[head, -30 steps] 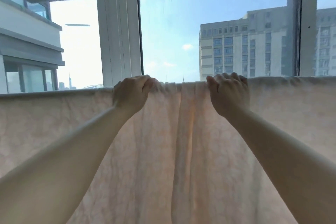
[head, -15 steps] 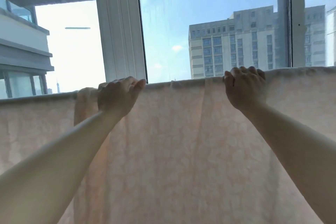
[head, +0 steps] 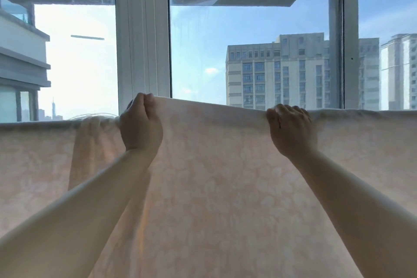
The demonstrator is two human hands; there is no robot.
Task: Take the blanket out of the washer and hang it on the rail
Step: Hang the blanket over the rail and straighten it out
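Your left hand (head: 141, 124) and right hand (head: 291, 130) each clench the top fold of the thin, pale pink patterned blanket (head: 214, 176), draped between them. It likely handles soft and limp; grip that fold.

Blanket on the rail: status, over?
Left hand and right hand both grip the blanket top edge. Left side lifted higher. Folded bunch left of left hand. Rail itself hidden.
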